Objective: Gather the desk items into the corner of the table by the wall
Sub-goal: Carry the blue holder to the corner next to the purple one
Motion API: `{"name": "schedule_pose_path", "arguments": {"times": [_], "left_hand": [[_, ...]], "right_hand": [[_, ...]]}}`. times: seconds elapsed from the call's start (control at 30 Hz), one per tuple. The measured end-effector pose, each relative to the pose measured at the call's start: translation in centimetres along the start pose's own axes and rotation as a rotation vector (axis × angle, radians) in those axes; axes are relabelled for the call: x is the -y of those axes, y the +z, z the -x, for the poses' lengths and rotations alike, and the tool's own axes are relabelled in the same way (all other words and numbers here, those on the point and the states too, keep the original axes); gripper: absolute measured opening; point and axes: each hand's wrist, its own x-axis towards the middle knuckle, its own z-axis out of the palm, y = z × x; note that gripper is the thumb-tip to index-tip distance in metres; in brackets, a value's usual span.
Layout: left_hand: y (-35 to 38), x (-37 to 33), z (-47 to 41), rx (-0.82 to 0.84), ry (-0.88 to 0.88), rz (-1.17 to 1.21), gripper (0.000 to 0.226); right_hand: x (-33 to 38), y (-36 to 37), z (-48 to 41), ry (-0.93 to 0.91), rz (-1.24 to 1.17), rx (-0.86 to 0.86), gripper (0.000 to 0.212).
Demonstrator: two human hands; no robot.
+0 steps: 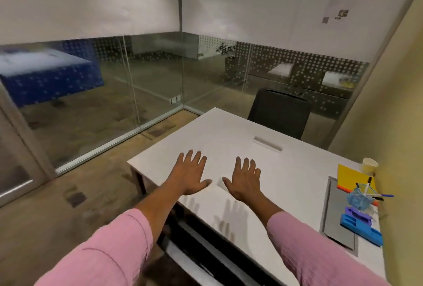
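White desk (286,166) meets a yellow wall (380,120) along its right edge. Left grip (188,177) and right grip (246,182) hover above it, fingers spread wide, holding nothing. Well apart, along that edge, sit blue tray (362,229), purple tray (357,213), pen cup (357,201), yellow folder (350,175), paper cup (369,164).

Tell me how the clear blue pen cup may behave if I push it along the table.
The pen cup looks small and light, so it would probably slide easily. Its pens lean out above the rim, so a high push might tip it or spill them.
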Motion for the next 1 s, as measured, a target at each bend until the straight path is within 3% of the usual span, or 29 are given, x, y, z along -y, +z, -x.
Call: {"name": "schedule_pose_path", "arguments": {"times": [0.4,0.6,0.8,1.0], "left_hand": [[0.1,18.1,20.3,0.002,-0.435,0.06,0.08],[2.4,24.7,27.2,0.098,-0.615,0.026,0.083],[4.9,31.9,28.7,0.113,-0.73,0.065,0.083],[7.2,41.6,24.0,0.089,-0.743,0.05,0.079]], "right_hand": [[26.9,-1.6,4.3,-0.367,-0.064,0.025,0.071],[37.4,-0.6,4.7,-0.518,-0.13,0.046,0.067],[46.7,2.5,1.6,-0.565,-0.193,0.063,0.068],[54.2,5.6,-6.5,-0.569,-0.206,0.087,0.072]]}}
